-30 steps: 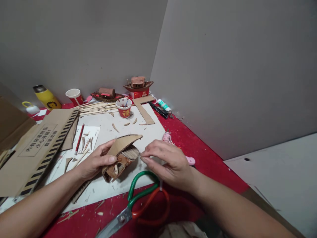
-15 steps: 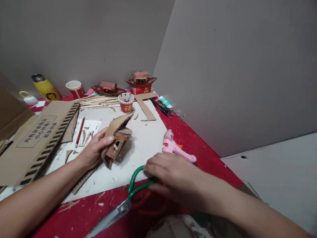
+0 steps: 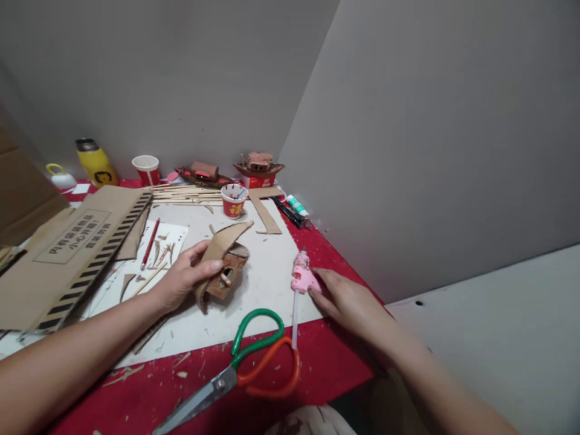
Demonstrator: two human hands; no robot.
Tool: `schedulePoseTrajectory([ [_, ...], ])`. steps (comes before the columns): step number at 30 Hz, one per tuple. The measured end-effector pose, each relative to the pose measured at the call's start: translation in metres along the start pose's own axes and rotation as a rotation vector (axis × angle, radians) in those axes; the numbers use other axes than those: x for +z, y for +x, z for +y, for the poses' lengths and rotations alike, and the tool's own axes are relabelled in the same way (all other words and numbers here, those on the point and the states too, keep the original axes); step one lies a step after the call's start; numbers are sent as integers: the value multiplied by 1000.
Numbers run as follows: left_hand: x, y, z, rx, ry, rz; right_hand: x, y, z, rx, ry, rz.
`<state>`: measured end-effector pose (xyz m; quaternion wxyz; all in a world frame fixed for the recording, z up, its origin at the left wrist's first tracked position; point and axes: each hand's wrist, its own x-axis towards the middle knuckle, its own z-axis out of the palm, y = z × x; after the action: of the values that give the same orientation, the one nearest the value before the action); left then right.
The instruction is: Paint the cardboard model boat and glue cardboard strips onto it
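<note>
My left hand [image 3: 190, 272] is closed on a small cardboard model boat [image 3: 231, 272], thumb on top. The boat is tilted on its side and has a brown cabin with a round opening. My right hand [image 3: 347, 296] is closed round the handle of a pink hot glue gun [image 3: 302, 275], whose nozzle points away from me. A clear glue stick [image 3: 295, 320] sticks out of its back, over the scissors. The scissors [image 3: 225, 382] lie open-handled at the front edge, with one green and one orange handle, touched by neither hand.
Behind stand a paper cup [image 3: 234, 208] with stained insides, two finished model boats [image 3: 205, 173], wooden sticks [image 3: 185, 194] and a yellow bottle [image 3: 96, 164]. To the left lie a large cardboard sheet [image 3: 97, 241] and a red pencil [image 3: 150, 244]. A grey wall borders the right.
My right hand has left the scissors' handles and moved right onto the glue gun, which is now turned. My left hand still holds the model boat. The view has shifted slightly.
</note>
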<state>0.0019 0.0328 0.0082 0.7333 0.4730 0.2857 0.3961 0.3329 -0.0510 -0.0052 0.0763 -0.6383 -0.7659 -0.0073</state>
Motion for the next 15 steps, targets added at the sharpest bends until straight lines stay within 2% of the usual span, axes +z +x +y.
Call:
schedulePoseTrajectory([
  [4,0,0,-1,11,21,14,-6,-2,6,37,132,45],
  [7,0,1,-1,12,38,29,-24,-12,5,146,538,206],
  [8,0,1,-1,13,42,34,-31,-14,2,177,706,308],
  [10,0,1,-1,21,48,45,-42,-18,-8,251,977,364],
  [12,0,1,-1,27,48,54,-47,-17,-19,135,1165,330],
  [13,0,1,-1,29,48,60,-48,-15,-26,83,1184,275],
  [15,0,1,-1,30,52,65,-50,-9,-37,-58,1038,182],
])
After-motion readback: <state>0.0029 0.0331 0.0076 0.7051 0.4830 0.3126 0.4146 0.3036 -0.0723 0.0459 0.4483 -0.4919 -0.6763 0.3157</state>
